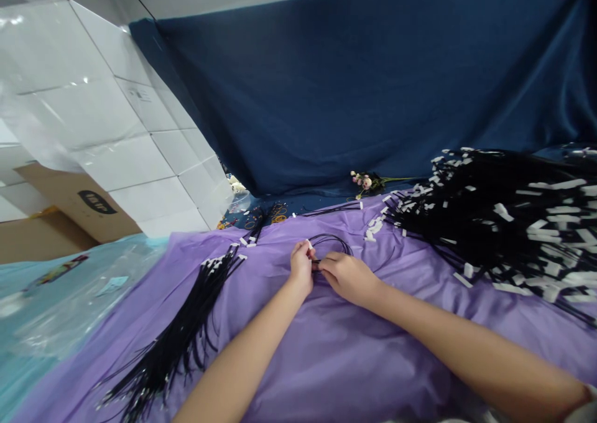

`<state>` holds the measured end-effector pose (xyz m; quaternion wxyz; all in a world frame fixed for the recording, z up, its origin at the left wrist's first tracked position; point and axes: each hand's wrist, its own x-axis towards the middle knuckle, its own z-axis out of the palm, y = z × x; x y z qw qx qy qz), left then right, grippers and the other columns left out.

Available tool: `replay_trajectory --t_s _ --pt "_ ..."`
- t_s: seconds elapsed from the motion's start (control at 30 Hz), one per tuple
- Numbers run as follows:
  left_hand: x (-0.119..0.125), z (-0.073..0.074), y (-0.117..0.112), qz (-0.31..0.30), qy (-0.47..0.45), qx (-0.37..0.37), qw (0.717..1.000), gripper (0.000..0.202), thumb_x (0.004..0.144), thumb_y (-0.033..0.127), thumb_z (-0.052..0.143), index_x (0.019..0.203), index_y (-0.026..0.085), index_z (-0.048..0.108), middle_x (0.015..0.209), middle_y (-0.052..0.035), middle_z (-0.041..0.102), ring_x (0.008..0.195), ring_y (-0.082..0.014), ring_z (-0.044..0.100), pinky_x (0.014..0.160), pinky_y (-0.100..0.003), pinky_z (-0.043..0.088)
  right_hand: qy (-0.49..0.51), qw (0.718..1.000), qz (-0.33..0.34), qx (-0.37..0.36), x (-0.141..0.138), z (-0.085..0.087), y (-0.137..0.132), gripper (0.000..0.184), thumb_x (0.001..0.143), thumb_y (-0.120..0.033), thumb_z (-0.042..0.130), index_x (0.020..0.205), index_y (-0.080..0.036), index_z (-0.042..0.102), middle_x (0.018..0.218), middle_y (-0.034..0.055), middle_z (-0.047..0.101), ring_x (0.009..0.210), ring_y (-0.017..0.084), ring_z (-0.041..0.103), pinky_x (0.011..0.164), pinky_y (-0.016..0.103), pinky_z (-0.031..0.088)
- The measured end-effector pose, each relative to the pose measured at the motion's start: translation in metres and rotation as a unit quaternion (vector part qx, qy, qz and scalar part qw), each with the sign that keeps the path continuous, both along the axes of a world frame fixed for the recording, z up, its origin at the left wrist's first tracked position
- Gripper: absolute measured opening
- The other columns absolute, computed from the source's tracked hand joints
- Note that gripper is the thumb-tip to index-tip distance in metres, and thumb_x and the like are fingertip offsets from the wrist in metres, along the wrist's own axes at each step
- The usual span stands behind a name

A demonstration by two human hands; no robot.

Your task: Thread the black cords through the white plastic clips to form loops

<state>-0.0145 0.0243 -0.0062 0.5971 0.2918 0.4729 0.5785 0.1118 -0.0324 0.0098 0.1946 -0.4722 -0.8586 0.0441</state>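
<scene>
Near the middle of the purple cloth (280, 342), my left hand (302, 266) and my right hand (347, 275) meet over a thin black cord (342, 241). The cord curves in loops behind my fingers. A small white tag shows at the top of my left hand. Both hands have their fingers pinched on the cord, close together; the exact grip is partly hidden. To the left lies a long bundle of black cords (186, 317) with white tags at its far end. At the right is a large heap of black cords (494, 205) with many white tags.
White boxes (125, 143) are stacked at the left, beside an open brown carton (88, 202). A plastic bag (79, 305) lies on the light blue cloth. Artificial flowers (366, 181) and rubber bands (278, 213) lie at the back, before a dark blue curtain (354, 87).
</scene>
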Motion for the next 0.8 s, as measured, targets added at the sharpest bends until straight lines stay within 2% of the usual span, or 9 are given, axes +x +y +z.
replay_trajectory --t_s 0.17,0.33,0.8 --pt "0.0003 0.0034 -0.0009 -0.023 -0.018 -0.01 1.0 0.022 0.073 0.032 0.063 0.072 0.02 0.044 0.048 0.0087 0.035 0.036 -0.0072 0.031 0.038 -0.019 0.021 0.029 0.999 -0.027 0.001 0.0011 0.0024 -0.0026 0.02 0.092 -0.02 0.048 0.094 -0.02 0.068 0.096 0.0046 0.069 0.089 0.017 0.065 0.07 0.023 0.042" --pt "0.0008 0.0046 -0.0008 -0.031 -0.031 -0.006 0.999 0.023 0.074 0.031 0.062 0.07 0.021 0.043 0.047 0.0083 0.035 0.037 -0.007 0.031 0.038 -0.019 0.02 0.069 0.997 -0.04 -0.007 0.0013 0.0042 -0.0023 0.016 0.088 -0.02 0.052 0.088 -0.022 0.069 0.093 0.0018 0.07 0.088 0.015 0.065 0.07 0.022 0.041" --pt "0.0024 0.0081 -0.0016 0.005 -0.071 0.01 0.997 0.024 0.075 0.027 0.062 0.073 0.021 0.039 0.047 0.0102 0.032 0.035 -0.0059 0.028 0.038 -0.018 0.016 0.138 0.989 -0.046 -0.034 0.0022 0.0081 -0.0033 0.015 0.083 -0.017 0.056 0.08 -0.022 0.07 0.087 0.0002 0.07 0.084 0.014 0.065 0.07 0.021 0.041"
